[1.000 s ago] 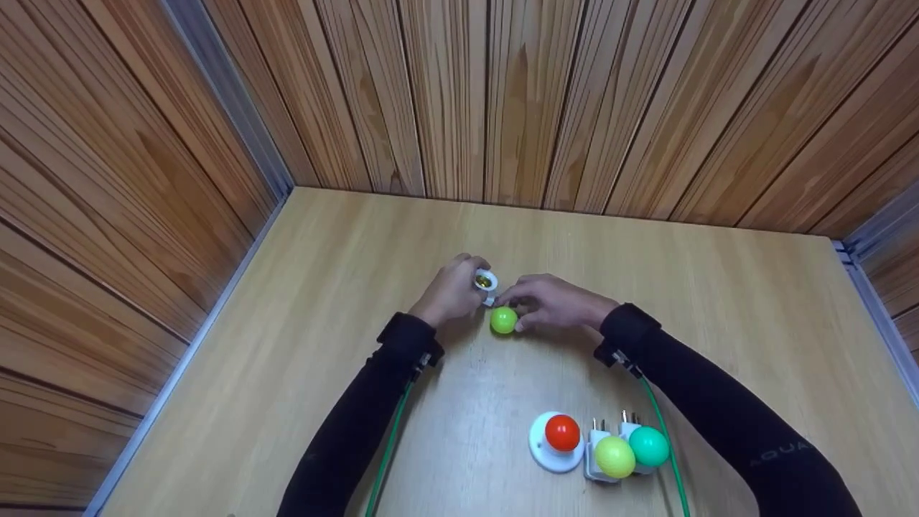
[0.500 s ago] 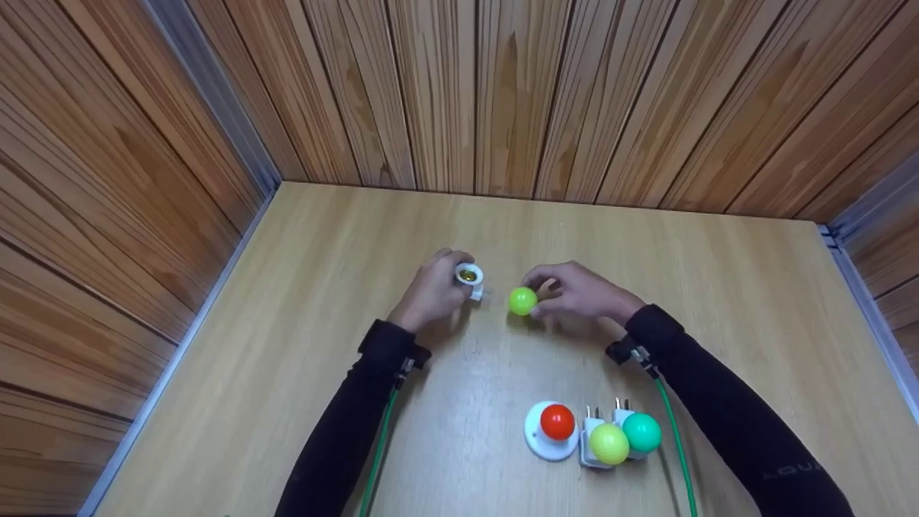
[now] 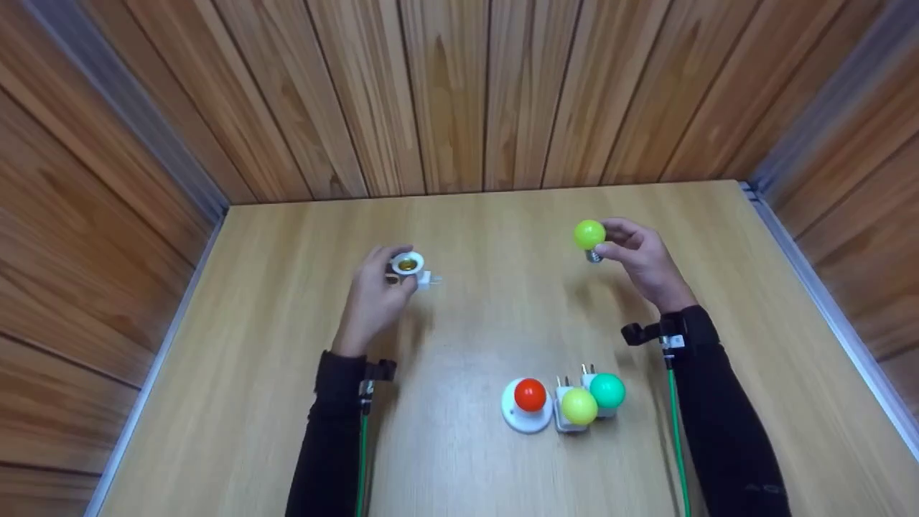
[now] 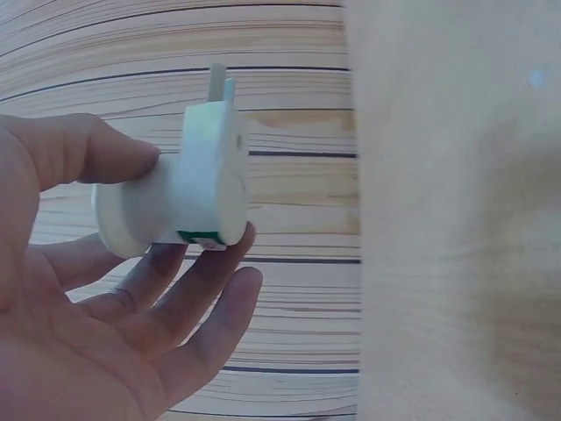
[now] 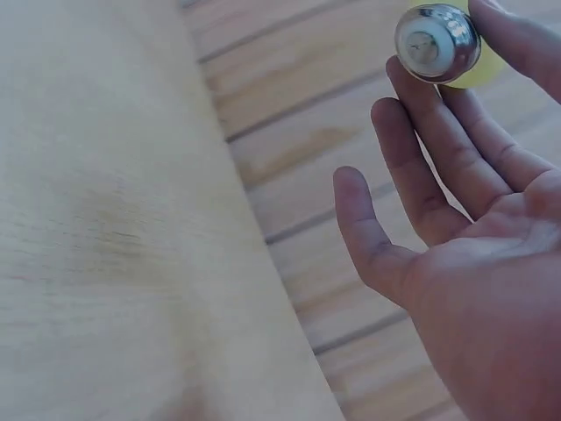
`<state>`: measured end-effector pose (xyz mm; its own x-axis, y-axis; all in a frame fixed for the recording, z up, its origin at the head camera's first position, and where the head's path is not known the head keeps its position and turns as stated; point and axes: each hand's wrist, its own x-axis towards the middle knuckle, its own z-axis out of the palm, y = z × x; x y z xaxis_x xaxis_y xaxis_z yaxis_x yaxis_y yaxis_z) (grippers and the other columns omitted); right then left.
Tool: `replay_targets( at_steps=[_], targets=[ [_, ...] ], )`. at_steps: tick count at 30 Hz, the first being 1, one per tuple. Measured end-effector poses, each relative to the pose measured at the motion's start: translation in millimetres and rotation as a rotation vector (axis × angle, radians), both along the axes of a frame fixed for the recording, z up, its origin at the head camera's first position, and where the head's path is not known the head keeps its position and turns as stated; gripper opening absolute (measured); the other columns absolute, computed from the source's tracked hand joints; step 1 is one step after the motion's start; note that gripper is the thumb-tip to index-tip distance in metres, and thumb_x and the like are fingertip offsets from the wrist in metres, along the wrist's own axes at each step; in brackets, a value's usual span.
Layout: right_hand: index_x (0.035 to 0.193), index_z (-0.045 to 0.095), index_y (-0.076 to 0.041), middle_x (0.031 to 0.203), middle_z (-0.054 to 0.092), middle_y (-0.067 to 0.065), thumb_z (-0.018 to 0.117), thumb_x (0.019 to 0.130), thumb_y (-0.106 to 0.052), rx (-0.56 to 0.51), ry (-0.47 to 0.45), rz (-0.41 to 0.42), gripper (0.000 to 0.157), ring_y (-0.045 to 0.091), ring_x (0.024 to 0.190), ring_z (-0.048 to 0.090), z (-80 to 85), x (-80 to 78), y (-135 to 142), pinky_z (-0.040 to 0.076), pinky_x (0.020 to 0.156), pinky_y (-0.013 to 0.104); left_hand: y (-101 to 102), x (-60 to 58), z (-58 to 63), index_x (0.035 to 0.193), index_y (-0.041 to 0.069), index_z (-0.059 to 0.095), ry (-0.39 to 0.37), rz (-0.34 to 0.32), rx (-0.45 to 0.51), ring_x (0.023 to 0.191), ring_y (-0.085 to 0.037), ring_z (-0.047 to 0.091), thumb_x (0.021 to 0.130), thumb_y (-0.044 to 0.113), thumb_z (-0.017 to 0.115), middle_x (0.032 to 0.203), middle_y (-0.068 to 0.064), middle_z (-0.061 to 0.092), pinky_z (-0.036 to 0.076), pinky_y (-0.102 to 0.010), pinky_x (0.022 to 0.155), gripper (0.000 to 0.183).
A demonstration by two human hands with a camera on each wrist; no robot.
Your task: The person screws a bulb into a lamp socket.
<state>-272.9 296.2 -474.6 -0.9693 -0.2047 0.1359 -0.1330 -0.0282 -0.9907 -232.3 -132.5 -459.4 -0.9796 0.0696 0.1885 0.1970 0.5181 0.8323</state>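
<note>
My left hand [image 3: 378,298] grips a white plug-in bulb socket [image 4: 206,175] between thumb and fingers. Its round mouth with a brass inside faces up in the head view, and its two flat prongs [image 4: 218,83] point away from the palm. On the right, my right hand [image 3: 642,262] pinches a yellow-green light bulb [image 3: 589,235] with thumb and fingertips. The bulb stands glass up with its metal screw base [image 5: 429,44] below. Both things are held above the table, wide apart from each other.
Near the table's [image 3: 445,445] front middle stand a red bulb [image 3: 530,395] on a round white base [image 3: 526,424], a yellow bulb [image 3: 579,407] and a green bulb [image 3: 607,391] on white plug sockets. Wood-panelled walls [image 3: 452,100] enclose the back and sides. Green cables [image 3: 675,431] run along both forearms.
The hands have drawn apart: my left hand went left with the socket, my right hand went right and farther back with the yellow-green bulb, raising it. The head view has shifted too.
</note>
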Motion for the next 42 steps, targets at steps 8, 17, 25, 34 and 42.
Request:
replay_targets(
  at_steps=[8, 17, 25, 34, 42],
  targets=[
    [0.130, 0.067, -0.002, 0.117, 0.081, 0.004, 0.053, 0.103, 0.007, -0.391, 0.104, 0.119, 0.031, 0.015, 0.096, 0.070, 15.4, -0.6, -30.0, 0.060, 0.088, 0.024, -41.3, 39.9, 20.4, 0.144, 0.012, 0.062, 0.065, 0.151, 0.092, 0.111, -0.026, 0.066, 0.095, 0.008, 0.071, 0.133, -0.011, 0.068, 0.061, -0.036, 0.089, 0.050],
    [0.133, 0.057, 0.011, 0.122, 0.076, 0.020, 0.046, 0.099, 0.016, -0.677, 0.282, 0.250, 0.036, 0.030, 0.112, 0.073, 45.8, 38.5, -33.1, 0.060, 0.102, 0.035, -33.3, 60.9, 38.8, 0.140, 0.005, 0.062, 0.154, 0.101, 0.151, 0.110, -0.026, 0.068, 0.090, 0.006, 0.081, 0.125, -0.014, 0.073, 0.056, -0.024, 0.090, 0.053],
    [0.139, 0.054, 0.012, 0.121, 0.075, 0.025, 0.055, 0.094, 0.019, -0.704, 0.384, 0.244, 0.046, 0.035, 0.106, 0.074, 74.7, 63.1, -34.9, 0.064, 0.095, 0.036, -12.2, 64.7, 50.0, 0.131, 0.001, 0.067, 0.301, -0.009, 0.177, 0.105, -0.022, 0.069, 0.087, 0.001, 0.082, 0.123, -0.014, 0.076, 0.058, -0.022, 0.089, 0.046],
    [0.141, 0.059, 0.008, 0.118, 0.077, 0.019, 0.048, 0.094, 0.020, -0.583, 0.422, 0.206, 0.050, 0.029, 0.102, 0.072, 68.3, 63.9, -44.4, 0.063, 0.091, 0.031, -0.5, 57.3, 45.3, 0.133, 0.002, 0.068, 0.259, -0.117, 0.204, 0.107, -0.024, 0.073, 0.091, 0.005, 0.079, 0.122, -0.014, 0.076, 0.063, -0.024, 0.084, 0.044],
    [0.133, 0.059, 0.005, 0.126, 0.074, 0.013, 0.058, 0.087, 0.025, -0.267, 0.353, 0.048, 0.050, 0.021, 0.112, 0.072, 69.8, 64.2, -64.1, 0.062, 0.100, 0.024, 10.9, 49.6, 32.7, 0.135, 0.004, 0.069, 0.195, -0.156, 0.240, 0.108, -0.024, 0.070, 0.093, 0.003, 0.077, 0.124, -0.015, 0.073, 0.064, -0.023, 0.085, 0.043]
  ],
)
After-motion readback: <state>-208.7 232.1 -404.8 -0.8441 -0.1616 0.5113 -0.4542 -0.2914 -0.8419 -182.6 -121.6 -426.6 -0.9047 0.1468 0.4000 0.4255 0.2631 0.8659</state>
